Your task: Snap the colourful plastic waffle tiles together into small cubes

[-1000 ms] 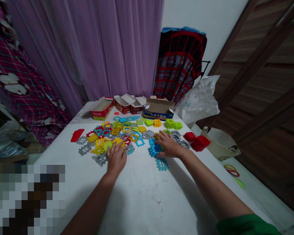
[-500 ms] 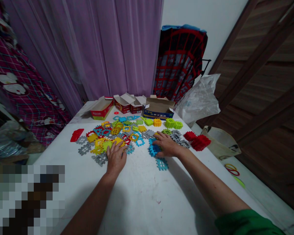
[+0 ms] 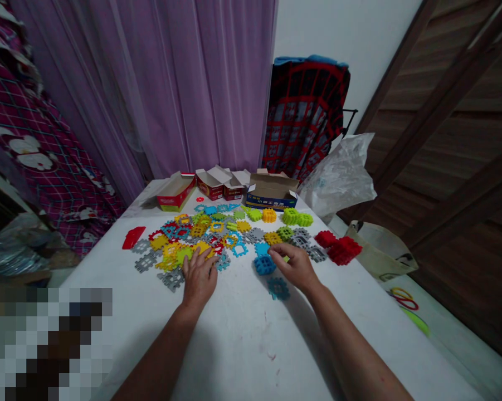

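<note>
My left hand point(image 3: 199, 278) lies with fingers spread at the near edge of a heap of toothed plastic building tiles, touching a yellow tile point(image 3: 201, 247) and close to a lime one point(image 3: 184, 255). My right hand point(image 3: 295, 266) has its thumb and fingers drawn together at the right edge of a light blue tile point(image 3: 261, 249). Just below that is a darker blue stack of tiles point(image 3: 264, 265). Nearer me, one teal window-shaped tile point(image 3: 278, 288) lies in the hand's shadow. Grey tiles point(image 3: 171, 279) sit left of my left hand.
Sorted stacks stand at the right: red point(image 3: 345, 250), grey point(image 3: 316, 253), lime point(image 3: 290, 216) and orange point(image 3: 269, 215). Open boxes line the back, including a blue one point(image 3: 271, 201). A red piece point(image 3: 133, 238) lies far left. A clear plastic bag point(image 3: 338, 178) hangs beyond the right edge.
My right hand has drawn back to the right from over the blue stacks, uncovering them and the yellow and lime stacks behind. My left hand stays at the heap. The view has tilted slightly.
</note>
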Tool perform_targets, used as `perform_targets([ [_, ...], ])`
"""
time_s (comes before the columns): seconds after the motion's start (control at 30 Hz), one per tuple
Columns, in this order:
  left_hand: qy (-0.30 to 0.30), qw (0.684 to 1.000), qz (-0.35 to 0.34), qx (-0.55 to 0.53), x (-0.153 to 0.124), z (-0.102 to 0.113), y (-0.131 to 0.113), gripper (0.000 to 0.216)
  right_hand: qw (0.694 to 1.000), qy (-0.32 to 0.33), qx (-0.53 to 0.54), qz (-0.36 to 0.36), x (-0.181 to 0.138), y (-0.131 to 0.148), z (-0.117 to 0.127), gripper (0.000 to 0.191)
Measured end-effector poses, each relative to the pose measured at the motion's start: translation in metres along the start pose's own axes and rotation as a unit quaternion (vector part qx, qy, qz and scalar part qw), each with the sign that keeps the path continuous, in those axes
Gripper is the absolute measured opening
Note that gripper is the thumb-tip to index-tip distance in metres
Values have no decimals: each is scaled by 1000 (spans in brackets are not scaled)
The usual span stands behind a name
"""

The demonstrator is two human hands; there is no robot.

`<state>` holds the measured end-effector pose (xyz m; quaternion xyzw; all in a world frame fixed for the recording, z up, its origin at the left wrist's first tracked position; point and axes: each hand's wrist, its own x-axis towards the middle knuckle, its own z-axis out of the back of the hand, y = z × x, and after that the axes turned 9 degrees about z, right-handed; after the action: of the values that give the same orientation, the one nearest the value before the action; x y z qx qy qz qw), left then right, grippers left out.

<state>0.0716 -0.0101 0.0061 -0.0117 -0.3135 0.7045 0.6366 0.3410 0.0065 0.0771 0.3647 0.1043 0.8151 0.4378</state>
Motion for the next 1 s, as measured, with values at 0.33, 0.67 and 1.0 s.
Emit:
perform_targets([
  [0.33,15,998,-66,15,9,3,-32,21,986,-161,-30,-11,-29,10,-26,33],
  [0.67,60,989,-85,102,33,-17,-70,14,946,-317,3,-64,-35,-23,-17,28],
  [1.0,27,995,-76,57,7,-7,-65,14,947,-312,2,-76,-35,-27,-14,28],
])
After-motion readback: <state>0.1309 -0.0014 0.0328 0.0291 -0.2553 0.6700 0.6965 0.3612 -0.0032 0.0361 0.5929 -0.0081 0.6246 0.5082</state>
